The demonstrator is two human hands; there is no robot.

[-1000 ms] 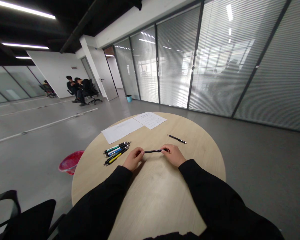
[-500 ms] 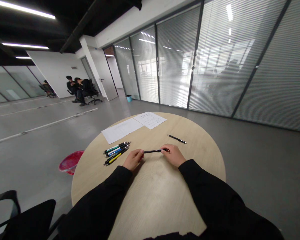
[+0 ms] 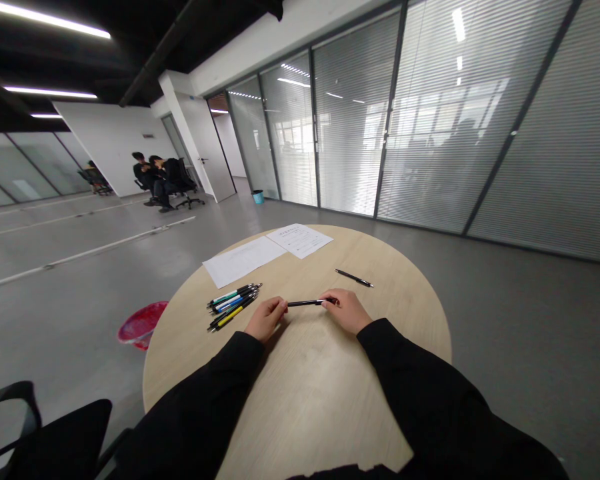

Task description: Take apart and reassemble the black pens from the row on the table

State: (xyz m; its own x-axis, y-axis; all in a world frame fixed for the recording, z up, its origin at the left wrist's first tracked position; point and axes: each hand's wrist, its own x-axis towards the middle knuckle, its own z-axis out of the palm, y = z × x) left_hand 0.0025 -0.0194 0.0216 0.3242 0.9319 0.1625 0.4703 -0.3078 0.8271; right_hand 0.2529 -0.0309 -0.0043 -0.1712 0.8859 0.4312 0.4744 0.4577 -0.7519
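Note:
A black pen (image 3: 304, 303) lies level between my two hands, a little above or on the table; I cannot tell which. My left hand (image 3: 267, 318) pinches its left end between thumb and fingers. At the other end, my right hand (image 3: 347, 311) is closed on the pen, its fingers partly hiding that tip. Left of my left hand sits a pile of several pens (image 3: 234, 305) with black, green, blue, white and yellow barrels. Beyond my right hand another black pen (image 3: 355, 278) rests alone on the wood.
Two printed paper sheets (image 3: 245, 261) lie at the far side of the round wooden table (image 3: 320, 400). A red basin (image 3: 143, 325) is on the floor at left, near a black chair (image 3: 55, 440). Seated people (image 3: 163, 177) and a blue bin (image 3: 258, 197) are farther back.

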